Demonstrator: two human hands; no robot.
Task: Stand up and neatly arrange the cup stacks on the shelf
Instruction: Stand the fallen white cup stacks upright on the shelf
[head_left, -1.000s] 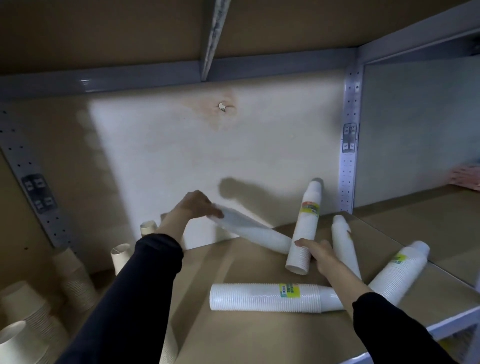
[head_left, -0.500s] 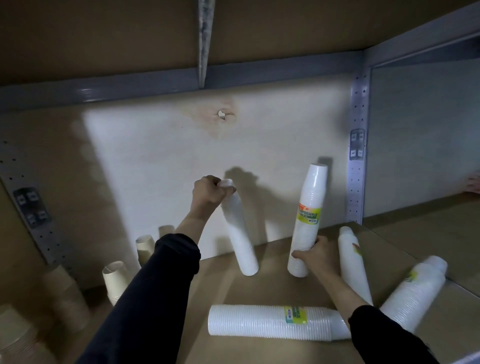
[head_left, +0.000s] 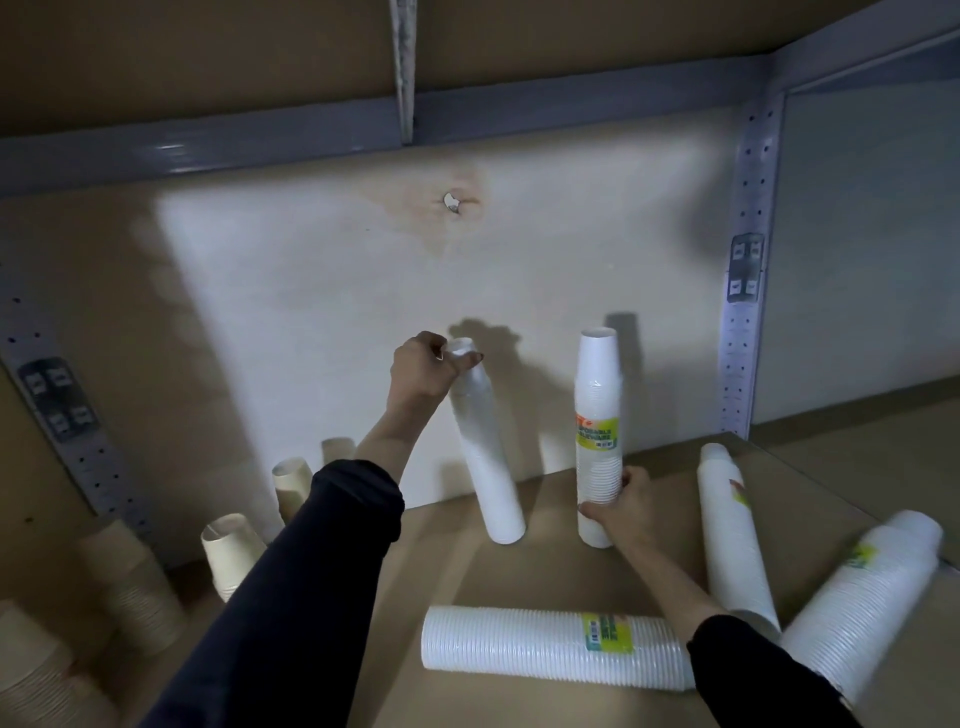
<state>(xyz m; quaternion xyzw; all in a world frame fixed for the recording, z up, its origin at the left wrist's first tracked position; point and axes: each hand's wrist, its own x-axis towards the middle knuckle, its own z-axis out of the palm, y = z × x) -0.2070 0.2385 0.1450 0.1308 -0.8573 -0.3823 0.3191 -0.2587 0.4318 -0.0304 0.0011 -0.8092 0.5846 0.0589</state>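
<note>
1. Near edge of shelf (head_left: 363, 649): three white stacks not yet stood up: flat stack (head_left: 550, 644), angled stack (head_left: 862, 597), leaning stack (head_left: 732, 540). Yellow-green labels, unreadable.
2. Right hand (head_left: 626, 506) grips labelled stack (head_left: 597, 436) at base; now vertical, up from tilted. Label reads roughly "DISPOSABLE".
3. Left hand (head_left: 423, 371) pinches plain stack (head_left: 485, 447) at top; nearly upright, slight lean.

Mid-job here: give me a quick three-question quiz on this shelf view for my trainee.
1. True or false: the left hand grips the top of a cup stack.
2. How many white cup stacks lie on the shelf?
3. Which standing stack is tilted: A, plain stack; B, labelled stack?

Key: 1 true. 2 three: front stack, right stack, far-right stack. 3 A; the right hand holds B low down.
</note>
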